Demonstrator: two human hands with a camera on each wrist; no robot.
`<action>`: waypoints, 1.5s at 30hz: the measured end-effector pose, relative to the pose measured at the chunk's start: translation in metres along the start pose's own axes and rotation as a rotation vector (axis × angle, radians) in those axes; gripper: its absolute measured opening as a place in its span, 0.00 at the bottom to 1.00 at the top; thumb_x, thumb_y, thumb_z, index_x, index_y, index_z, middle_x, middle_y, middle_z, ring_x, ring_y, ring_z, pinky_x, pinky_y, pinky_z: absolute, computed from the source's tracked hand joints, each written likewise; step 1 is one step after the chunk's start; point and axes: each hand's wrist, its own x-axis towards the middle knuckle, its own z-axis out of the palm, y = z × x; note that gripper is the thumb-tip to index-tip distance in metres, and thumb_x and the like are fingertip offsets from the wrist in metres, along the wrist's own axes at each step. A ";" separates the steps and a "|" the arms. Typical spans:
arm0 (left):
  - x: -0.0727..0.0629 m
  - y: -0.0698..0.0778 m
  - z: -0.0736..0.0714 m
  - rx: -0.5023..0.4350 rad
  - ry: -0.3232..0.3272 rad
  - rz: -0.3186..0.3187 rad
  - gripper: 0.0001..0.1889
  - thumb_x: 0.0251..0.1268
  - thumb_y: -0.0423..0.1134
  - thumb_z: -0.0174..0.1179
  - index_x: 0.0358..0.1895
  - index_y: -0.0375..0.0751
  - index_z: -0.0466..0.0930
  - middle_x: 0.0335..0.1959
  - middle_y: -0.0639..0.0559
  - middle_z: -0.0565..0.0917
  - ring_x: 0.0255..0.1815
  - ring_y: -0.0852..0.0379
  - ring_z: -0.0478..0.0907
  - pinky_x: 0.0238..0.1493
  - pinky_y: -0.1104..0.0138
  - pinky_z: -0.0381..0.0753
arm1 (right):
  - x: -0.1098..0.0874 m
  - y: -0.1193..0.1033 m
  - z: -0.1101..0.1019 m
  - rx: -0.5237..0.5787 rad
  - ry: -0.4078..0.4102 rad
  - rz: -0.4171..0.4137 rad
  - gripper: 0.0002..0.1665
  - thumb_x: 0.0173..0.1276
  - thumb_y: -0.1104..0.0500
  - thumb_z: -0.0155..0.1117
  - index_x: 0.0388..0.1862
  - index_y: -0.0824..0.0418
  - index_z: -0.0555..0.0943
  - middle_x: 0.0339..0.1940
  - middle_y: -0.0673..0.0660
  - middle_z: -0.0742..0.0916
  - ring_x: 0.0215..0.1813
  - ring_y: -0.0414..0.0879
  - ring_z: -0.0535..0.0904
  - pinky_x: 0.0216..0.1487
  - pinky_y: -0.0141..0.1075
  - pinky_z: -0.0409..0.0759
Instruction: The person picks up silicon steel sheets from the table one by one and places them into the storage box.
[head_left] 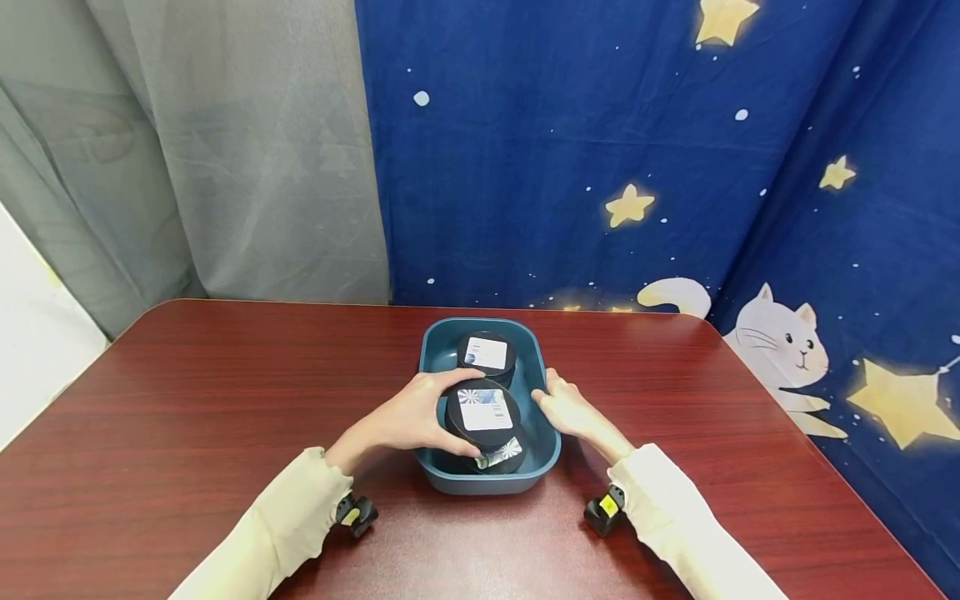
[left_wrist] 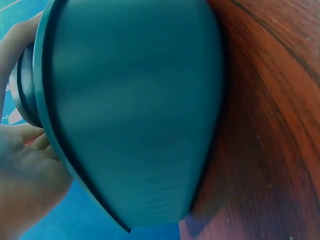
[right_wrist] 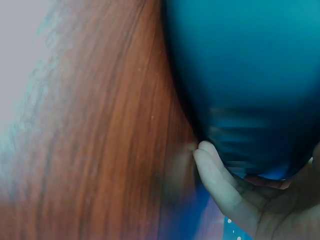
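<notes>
A blue plastic bin (head_left: pixel 542 458) stands on the table, holding several round black containers with labels on top. My left hand (head_left: pixel 420 414) reaches over the bin's left rim and grips one black round container (head_left: pixel 483 410) between thumb and fingers. Beneath it, partly covered, lies another black container (head_left: pixel 510 457) with a shiny label. A further black container (head_left: pixel 486 353) sits toward the bin's far end. With thumb and fingers, my right hand (head_left: pixel 570 408) holds the bin's right side; in the right wrist view its fingers (right_wrist: pixel 212 167) touch the outer wall low down, near the tabletop.
The reddish-brown wooden table (head_left: pixel 247 375) spreads around the bin, its far edge just behind it. A grey curtain (head_left: pixel 262 167) and a blue curtain (head_left: pixel 525 167) with stars hang behind the table. Each wrist wears a small black camera (head_left: pixel 358 515).
</notes>
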 end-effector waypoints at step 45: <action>0.004 0.010 0.011 0.100 -0.199 0.017 0.43 0.35 0.48 0.72 0.59 0.36 0.63 0.49 0.48 0.75 0.46 0.56 0.72 0.49 0.62 0.71 | -0.003 -0.005 -0.003 0.023 -0.018 0.028 0.19 0.64 0.60 0.46 0.50 0.72 0.65 0.40 0.65 0.78 0.45 0.56 0.75 0.47 0.49 0.70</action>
